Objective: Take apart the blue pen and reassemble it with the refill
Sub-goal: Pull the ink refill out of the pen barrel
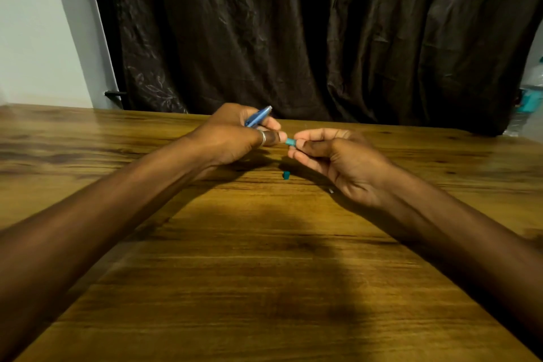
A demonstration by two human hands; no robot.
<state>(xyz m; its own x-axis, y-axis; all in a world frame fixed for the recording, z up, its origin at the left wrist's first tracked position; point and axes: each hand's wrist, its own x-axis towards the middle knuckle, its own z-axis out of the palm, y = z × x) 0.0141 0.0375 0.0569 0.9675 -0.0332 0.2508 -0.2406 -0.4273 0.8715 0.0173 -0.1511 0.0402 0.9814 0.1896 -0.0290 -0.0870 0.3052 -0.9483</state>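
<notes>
Both hands are up over the wooden table (264, 258), close together near its far edge, right in front of the dark curtain (308, 32). The left hand (232, 138) has the blue pen barrel (258, 120) tucked in its fingers, the barrel angled up and away toward the curtain with its pale end poking out above the knuckles. There's a silver ring (262, 138) on one finger of that hand. The right hand (332, 159) sits just beside the left one, fingertips nearly touching it, and it's pinching a small teal pen piece (291, 142) between thumb and forefinger, so that's a tight narrow pinch, not an open hand. That teal piece is right in the gap between the two hands, pointed at the left fingertips; I honestly can't tell if it's touching the barrel or just held near it. Down on the table, right below the gap between the hands, there's another tiny teal bit (286, 175) lying by itself, apart from both hands. There's also something small and pale peeking out under the right hand at the table surface, too small to make out. Past the table's far right corner a plastic water bottle (529, 97) with a teal label stands next to the curtain.
</notes>
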